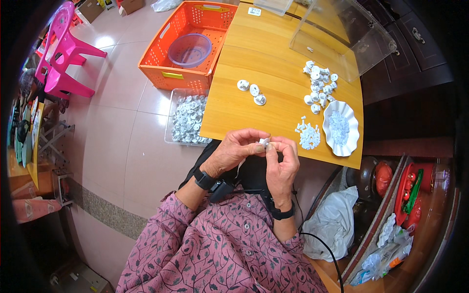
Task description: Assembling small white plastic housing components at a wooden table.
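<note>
Between the fingertips of my left hand [230, 152] and my right hand [282, 168] is a small white plastic part [264, 142]. Both hands are closed in a pinch on it, just off the table's near edge, and the fingers partly hide its shape. Ahead of my hands, three round white pieces [254, 90] with small metal-looking bits lie on the wooden table [273, 63]. To the right sits a pile of similar white pieces [317, 83]. Nearer, tiny pale plastic pegs [309, 136] lie loose beside a scalloped white dish [353, 133] filled with small translucent bits.
A clear plastic cover [337, 39] stands at the table's far right. On the floor to the left are an orange crate [171, 75] with a purple basket [190, 50] and a clear bin [188, 119] of round pieces. A pink chair [66, 53] stands farther left; a black cable [332, 254] runs at my right.
</note>
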Tool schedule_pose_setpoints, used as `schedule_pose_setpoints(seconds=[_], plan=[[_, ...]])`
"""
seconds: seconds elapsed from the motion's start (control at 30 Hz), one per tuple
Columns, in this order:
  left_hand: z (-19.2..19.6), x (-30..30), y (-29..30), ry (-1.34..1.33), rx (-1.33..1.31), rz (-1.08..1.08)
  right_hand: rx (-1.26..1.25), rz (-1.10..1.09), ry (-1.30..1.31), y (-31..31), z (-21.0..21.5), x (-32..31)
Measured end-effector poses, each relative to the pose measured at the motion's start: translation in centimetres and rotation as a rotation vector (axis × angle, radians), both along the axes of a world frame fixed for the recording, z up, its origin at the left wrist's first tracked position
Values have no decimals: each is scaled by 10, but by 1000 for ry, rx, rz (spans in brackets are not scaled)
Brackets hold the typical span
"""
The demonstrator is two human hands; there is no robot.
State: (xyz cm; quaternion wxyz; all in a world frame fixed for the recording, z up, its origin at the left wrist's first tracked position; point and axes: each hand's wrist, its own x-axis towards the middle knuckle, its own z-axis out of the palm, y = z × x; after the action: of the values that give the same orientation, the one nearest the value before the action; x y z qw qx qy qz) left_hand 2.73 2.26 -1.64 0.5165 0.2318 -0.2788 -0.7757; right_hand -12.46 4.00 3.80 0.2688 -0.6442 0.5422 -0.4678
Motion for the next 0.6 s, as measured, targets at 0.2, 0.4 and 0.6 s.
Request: schedule_pose_setpoints(seconds=[0.2, 0.4, 0.6], plan=[[-1, -1, -1, -48, -57, 10, -23, -19, 51, 0, -3, 0], [-1, 1, 1, -89, -53, 19, -16, -8, 57, 0, -3, 3], [0, 0, 2, -106, -70, 40, -18, -9, 16, 2, -5, 4]])
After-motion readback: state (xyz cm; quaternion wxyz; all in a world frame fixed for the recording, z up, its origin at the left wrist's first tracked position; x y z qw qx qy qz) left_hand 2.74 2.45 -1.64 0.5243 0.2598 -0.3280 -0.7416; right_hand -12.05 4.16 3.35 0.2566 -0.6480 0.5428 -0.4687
